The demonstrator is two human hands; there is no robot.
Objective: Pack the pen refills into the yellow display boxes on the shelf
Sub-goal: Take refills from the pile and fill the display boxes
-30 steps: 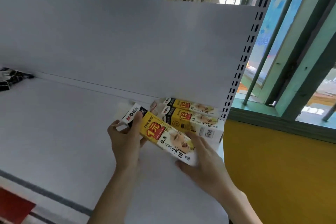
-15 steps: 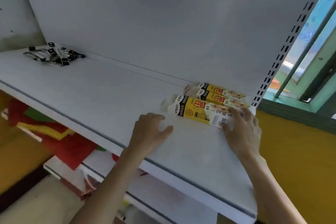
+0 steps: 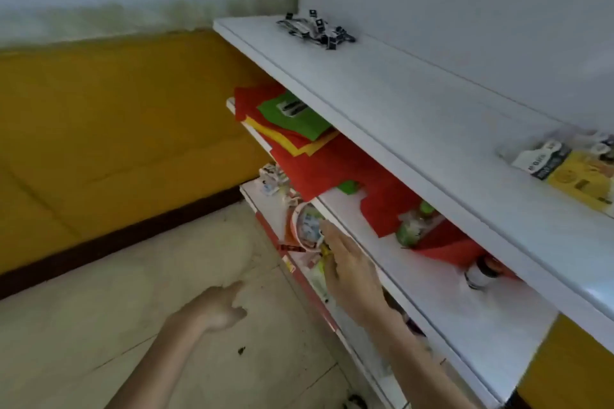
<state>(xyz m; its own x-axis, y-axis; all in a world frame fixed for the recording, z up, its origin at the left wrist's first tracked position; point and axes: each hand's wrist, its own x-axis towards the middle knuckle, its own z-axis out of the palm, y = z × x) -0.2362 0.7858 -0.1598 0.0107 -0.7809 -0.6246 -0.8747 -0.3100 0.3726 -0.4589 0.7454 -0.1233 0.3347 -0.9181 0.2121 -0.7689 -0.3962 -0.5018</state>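
A yellow display box (image 3: 573, 176) lies on the top white shelf (image 3: 415, 116) at the far right, cut off by the frame edge. A pile of small black-and-white items (image 3: 315, 30) sits at the shelf's far left end. My right hand (image 3: 349, 267) reaches low, fingers stretched toward a round tub (image 3: 304, 226) of small packets on the lowest shelf; nothing shows in its grip. Over the floor hangs my left hand (image 3: 217, 309), loosely curled and holding nothing. Both hands are well below and left of the yellow box.
The middle shelf (image 3: 448, 279) carries red, green and yellow paper sheets (image 3: 299, 129), a green bottle (image 3: 415, 226) and a small dark jar (image 3: 480, 272). A yellow wall (image 3: 116, 143) and pale tiled floor (image 3: 133, 309) lie to the left.
Both hands left the yellow box and the top shelf. My view swung left and down. The right hand now reaches at the lowest shelf, and the left hand dropped over the floor.
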